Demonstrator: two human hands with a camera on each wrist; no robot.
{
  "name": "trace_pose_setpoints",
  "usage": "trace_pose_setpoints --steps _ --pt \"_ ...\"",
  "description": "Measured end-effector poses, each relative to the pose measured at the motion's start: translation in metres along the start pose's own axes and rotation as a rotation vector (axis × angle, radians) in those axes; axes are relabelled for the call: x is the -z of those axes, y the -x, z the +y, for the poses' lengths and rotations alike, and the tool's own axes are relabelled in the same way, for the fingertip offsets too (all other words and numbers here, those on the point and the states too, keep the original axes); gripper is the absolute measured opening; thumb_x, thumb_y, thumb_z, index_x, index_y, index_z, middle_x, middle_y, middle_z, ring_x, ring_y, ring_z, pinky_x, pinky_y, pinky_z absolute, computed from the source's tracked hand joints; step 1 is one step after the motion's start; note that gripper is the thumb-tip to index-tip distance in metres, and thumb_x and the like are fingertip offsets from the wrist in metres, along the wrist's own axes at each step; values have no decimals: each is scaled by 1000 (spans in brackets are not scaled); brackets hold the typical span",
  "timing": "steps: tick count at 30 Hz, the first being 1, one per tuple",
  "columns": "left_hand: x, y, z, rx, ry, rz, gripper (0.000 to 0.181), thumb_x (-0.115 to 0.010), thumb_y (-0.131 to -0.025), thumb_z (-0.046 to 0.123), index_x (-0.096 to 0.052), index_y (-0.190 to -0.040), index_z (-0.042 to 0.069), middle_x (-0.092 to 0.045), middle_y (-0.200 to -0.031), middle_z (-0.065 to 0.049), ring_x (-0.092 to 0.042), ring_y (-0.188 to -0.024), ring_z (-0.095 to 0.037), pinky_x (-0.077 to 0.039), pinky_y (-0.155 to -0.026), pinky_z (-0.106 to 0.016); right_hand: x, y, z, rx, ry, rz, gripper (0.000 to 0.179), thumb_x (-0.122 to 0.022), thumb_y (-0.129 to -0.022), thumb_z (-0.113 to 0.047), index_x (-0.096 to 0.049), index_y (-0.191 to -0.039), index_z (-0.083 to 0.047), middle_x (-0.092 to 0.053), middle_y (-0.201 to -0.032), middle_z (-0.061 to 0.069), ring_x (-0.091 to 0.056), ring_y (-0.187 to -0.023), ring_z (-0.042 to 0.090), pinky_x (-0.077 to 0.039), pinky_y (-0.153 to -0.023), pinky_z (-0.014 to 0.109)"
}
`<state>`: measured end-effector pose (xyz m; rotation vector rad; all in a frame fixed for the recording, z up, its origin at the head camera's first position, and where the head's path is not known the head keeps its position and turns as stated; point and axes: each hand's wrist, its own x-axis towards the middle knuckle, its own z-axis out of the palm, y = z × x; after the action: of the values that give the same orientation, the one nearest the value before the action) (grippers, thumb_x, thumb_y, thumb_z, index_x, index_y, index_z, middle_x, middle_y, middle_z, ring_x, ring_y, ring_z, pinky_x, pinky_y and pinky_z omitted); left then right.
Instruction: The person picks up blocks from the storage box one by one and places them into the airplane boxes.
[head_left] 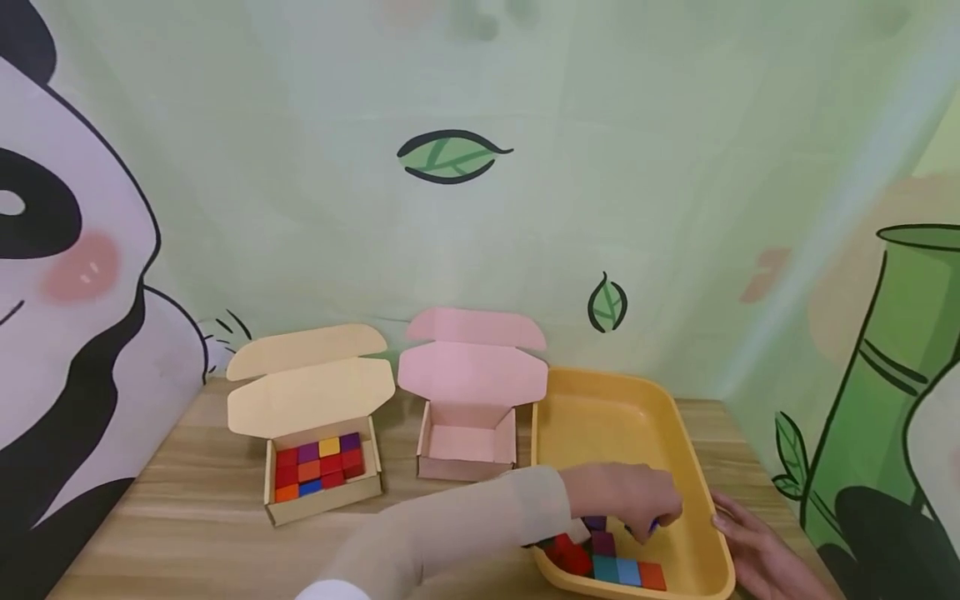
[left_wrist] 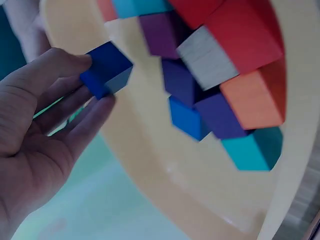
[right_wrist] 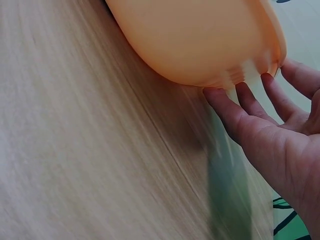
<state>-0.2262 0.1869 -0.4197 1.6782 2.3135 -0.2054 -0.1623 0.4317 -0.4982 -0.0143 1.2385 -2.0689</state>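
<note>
My left hand [head_left: 626, 496] reaches over the yellow tray [head_left: 600, 417] and pinches a dark blue cube [left_wrist: 106, 69] between thumb and fingertips. In the left wrist view the cube is held above the tray floor, apart from the other cubes. Beneath and beside it lie a teal cube [left_wrist: 252, 150], an orange cube [left_wrist: 252, 97], a grey-white cube [left_wrist: 207, 57] and several red and purple ones. At the tray's right side, my right hand [head_left: 757, 550] touches the outer wall with extended fingertips, as the right wrist view also shows.
Left on the wooden table, an open tan box [head_left: 330, 502] holds rows of coloured cubes. An open pink box [head_left: 467, 469] with a bare floor stands between it and the tray. Behind the table hangs a printed green backdrop [head_left: 480, 242].
</note>
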Motion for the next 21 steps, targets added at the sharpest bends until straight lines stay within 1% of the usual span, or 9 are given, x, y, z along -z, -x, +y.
trace_pose_setpoints --steps 3,6,7,10,11,13,15,17,21 --pt "12 7 0 13 -1 76 14 -75 -90 25 -67 -101 22 -57 -92 11 -47 -77 -2 -39 -64 -14 1 -1 1 -1 26 32 49 -27 -113 -25 -5 -157 -24 -57 -132 -8 -56 -127 17 -39 -113 49" --pt "27 12 1 21 12 141 22 -76 -90 29 -70 -111 23 -59 -98 13 -51 -84 -1 -42 -70 -13 2 0 -1 -4 60 77 69 -29 -113 -27 22 -158 -16 -56 -129 -14 -58 -123 12 -40 -112 46" --pt "31 15 0 22 19 156 26 -77 -90 30 -70 -115 24 -60 -102 14 -53 -88 0 -44 -73 -12 1 1 -2 -5 71 91 73 -30 -113 -28 28 -156 -15 -55 -128 -15 -58 -122 11 -40 -112 45" --pt "39 26 -3 25 34 195 31 -76 -91 29 -70 -120 22 -62 -106 13 -53 -92 0 -44 -77 -11 -1 2 -3 -5 87 118 77 -31 -113 -28 33 -153 -13 -54 -130 -15 -57 -123 10 -40 -112 45" --pt "41 31 -5 26 37 209 31 -76 -91 28 -70 -121 21 -61 -106 12 -53 -91 0 -43 -77 -10 -2 3 -3 1 72 110 72 -31 -113 -28 23 -159 -18 -55 -131 -14 -57 -124 11 -40 -113 45" --pt "41 44 -9 37 37 239 32 -75 -92 27 -70 -122 18 -62 -107 10 -52 -90 -2 -43 -77 -9 -2 3 -1 18 43 60 55 -28 -113 -26 -4 -162 -27 -55 -135 -12 -55 -128 14 -38 -114 45" --pt "39 59 -13 75 52 265 32 -75 -91 26 -70 -121 17 -62 -107 7 -51 -89 -3 -44 -77 -9 -2 3 2 36 8 7 41 -26 -114 -23 -31 -153 -30 -55 -138 -9 -53 -132 16 -37 -114 45" --pt "37 75 -20 110 67 291 30 -76 -91 24 -70 -119 15 -63 -105 5 -52 -87 -5 -44 -74 -10 -1 3 4 55 -21 -33 36 -24 -114 -21 -50 -136 -30 -56 -141 -8 -52 -134 17 -37 -115 44" --pt "32 106 -37 192 104 323 22 -74 -90 18 -69 -110 12 -62 -96 3 -53 -80 -8 -43 -66 -13 -3 3 4 75 -21 -11 34 -25 -114 -19 -50 -134 -30 -58 -139 -8 -54 -132 17 -38 -114 44"
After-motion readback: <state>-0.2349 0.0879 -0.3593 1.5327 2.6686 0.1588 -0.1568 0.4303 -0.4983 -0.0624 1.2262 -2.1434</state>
